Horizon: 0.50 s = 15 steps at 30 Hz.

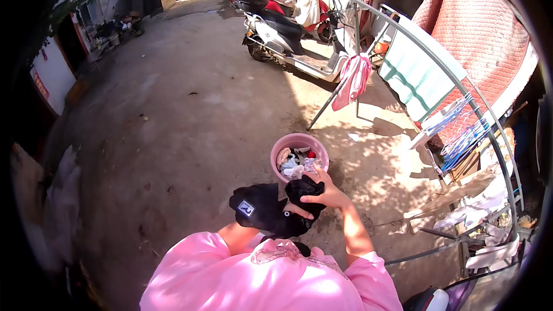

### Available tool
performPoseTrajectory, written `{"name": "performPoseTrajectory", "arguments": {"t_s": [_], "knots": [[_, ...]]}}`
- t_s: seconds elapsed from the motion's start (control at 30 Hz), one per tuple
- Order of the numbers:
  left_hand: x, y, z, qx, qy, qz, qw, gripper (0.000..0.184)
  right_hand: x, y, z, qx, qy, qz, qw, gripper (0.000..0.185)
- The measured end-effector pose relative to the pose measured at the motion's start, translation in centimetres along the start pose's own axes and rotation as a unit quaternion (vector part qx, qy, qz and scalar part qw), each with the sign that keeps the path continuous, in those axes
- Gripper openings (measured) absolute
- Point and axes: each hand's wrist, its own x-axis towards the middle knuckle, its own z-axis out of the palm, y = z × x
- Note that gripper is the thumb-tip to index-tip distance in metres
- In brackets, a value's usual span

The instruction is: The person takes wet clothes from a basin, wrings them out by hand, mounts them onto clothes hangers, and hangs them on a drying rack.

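Observation:
A bunched black garment (266, 212) with a square white-edged patch and a small pale round detail is held up in front of my pink shirt. My right hand (327, 193) is closed on its right side, fingers over a gathered fold. My left forearm goes behind the cloth, which hides most of my left hand (298, 211); a bit of it shows at the middle, closed on the fabric. Just beyond the garment, a pink basin (275, 168) stands on the ground with white, patterned, dark and red cloths (292, 167) in it.
A metal drying frame (429, 52) curves along the right, with a pink cloth (352, 80), a pale green sheet (416, 72) and blue hangers (464, 141) on it. A red quilt (487, 46) hangs behind. A grey scooter (288, 40) is parked ahead on the concrete ground (155, 121).

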Motion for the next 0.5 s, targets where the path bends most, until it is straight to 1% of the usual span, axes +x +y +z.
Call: {"name": "performPoseTrajectory", "arguments": {"t_s": [0.03, 0.07, 0.13, 0.17, 0.2, 0.27, 0.3, 0.33, 0.37, 0.4, 0.43, 0.47, 0.5], "knots": [[-0.2, 0.1, 0.1, 0.037, 0.002, -0.009, 0.999, 0.042, -0.1, -2.0, 0.1, 0.045, -0.041, 0.047, 0.997, 0.09], [-0.3, 0.4, 0.2, 0.089, 0.002, -0.019, 0.996, 0.042, 0.4, -1.4, 0.9, 0.1, -0.072, -0.022, 0.992, 0.076], [-0.2, 1.0, 0.7, 0.236, -0.005, -0.034, 0.971, 0.042, 0.6, -1.6, 1.1, 0.078, -0.132, 0.009, 0.988, 0.06], [0.1, 1.5, 1.0, 0.322, -0.016, -0.041, 0.946, 0.042, 0.5, -1.4, 2.0, 0.14, -0.065, -0.002, 0.988, 0.043], [0.7, 2.0, 1.6, 0.414, -0.031, -0.046, 0.909, 0.042, 0.3, -0.8, 2.4, 0.138, -0.07, -0.004, 0.988, 0.043], [2.2, 3.0, 2.2, 0.571, -0.048, -0.031, 0.819, 0.042, 0.7, 0.9, 3.0, 0.188, 0.088, 0.02, 0.978, 0.036], [3.1, 3.5, 2.1, 0.616, -0.045, -0.007, 0.787, 0.042, 1.1, 2.3, 3.1, 0.235, 0.155, 0.046, 0.958, 0.035], [3.9, 3.8, 1.1, 0.602, -0.051, 0.07, 0.793, 0.051, 1.5, 3.6, 3.1, 0.241, 0.271, 0.06, 0.93, 0.028], [4.5, 4.1, -0.4, 0.655, 0.058, 0.222, 0.72, 0.048, 1.5, 1.7, 2.0, 0.281, 0.257, 0.03, 0.924, 0.022], [4.7, 4.3, -1.3, 0.681, 0.171, 0.362, 0.613, 0.044, 1.7, 1.3, 1.6, 0.318, 0.293, 0.007, 0.902, 0.019], [4.2, 4.6, -0.3, 0.624, 0.145, 0.348, 0.685, 0.04, 1.9, 0.9, 1.4, 0.316, 0.347, 0.011, 0.883, 0.019], [3.8, 4.5, 0.9, 0.559, 0.112, 0.333, 0.75, 0.037, 2.2, 0.7, 1.1, 0.307, 0.372, 0.015, 0.876, 0.019], [3.6, 3.9, 1.5, 0.452, 0.017, 0.256, 0.854, 0.03, 2.3, 0.4, 0.9, 0.271, 0.362, -0.022, 0.892, 0.02]]}}
